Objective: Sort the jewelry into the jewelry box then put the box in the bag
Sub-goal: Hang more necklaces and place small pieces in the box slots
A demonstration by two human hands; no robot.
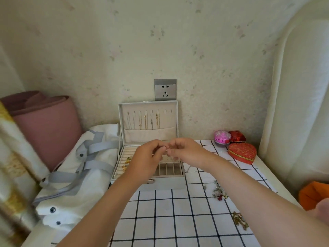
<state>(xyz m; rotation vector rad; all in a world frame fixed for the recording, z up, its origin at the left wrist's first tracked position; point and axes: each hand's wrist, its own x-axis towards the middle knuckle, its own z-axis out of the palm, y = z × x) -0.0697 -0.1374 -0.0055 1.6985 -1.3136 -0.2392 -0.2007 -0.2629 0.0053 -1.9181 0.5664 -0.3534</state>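
The grey jewelry box [149,185] stands open on the table, its lid [148,106] upright against the wall with several necklaces [146,121] hanging inside. Small gold pieces [126,164] lie in the tray's left slots. Over the tray, my left hand [146,158] and my right hand [186,150] meet fingertip to fingertip with curled fingers. Together they pinch a thin chain [189,168], whose end trails below my right wrist. A white bag [71,198] with grey straps lies left of the box. Two brooches [219,192] [240,221] rest on the checked cloth.
A red heart-shaped box [242,153], a pink round box [222,138] and a small red box [237,136] sit at the table's back right. Rolled pink fabric [46,122] lies behind the bag. A wall socket [165,90] is above the lid, and an orange object [313,195] at the right edge.
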